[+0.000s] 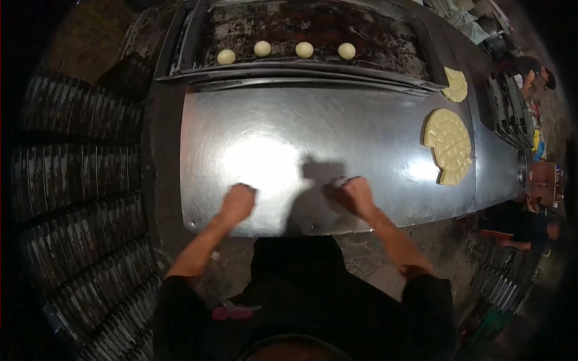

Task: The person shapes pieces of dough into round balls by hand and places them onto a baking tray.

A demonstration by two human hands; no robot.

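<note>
My left hand point(238, 203) is curled, knuckles up, low over the metal tabletop point(271, 108) near its front edge. My right hand point(356, 195) is closed in the same way farther right, with its shadow beside it. Whatever lies under either palm is hidden. Beyond my hands, several round dough balls point(304, 50) sit in a row along the near side of a dark, worn baking tray point(313, 24). To the right of my right hand lies a flat round of dough point(448, 144), scored into many pieces, with a notch out of its lower left side.
A smaller piece of dough point(456, 85) lies by the tray's right corner. Stacked dark trays point(78, 174) fill the left side. More trays point(509, 108) stand at the right. Two other people, one a person in dark clothes point(512, 222), are at the far right.
</note>
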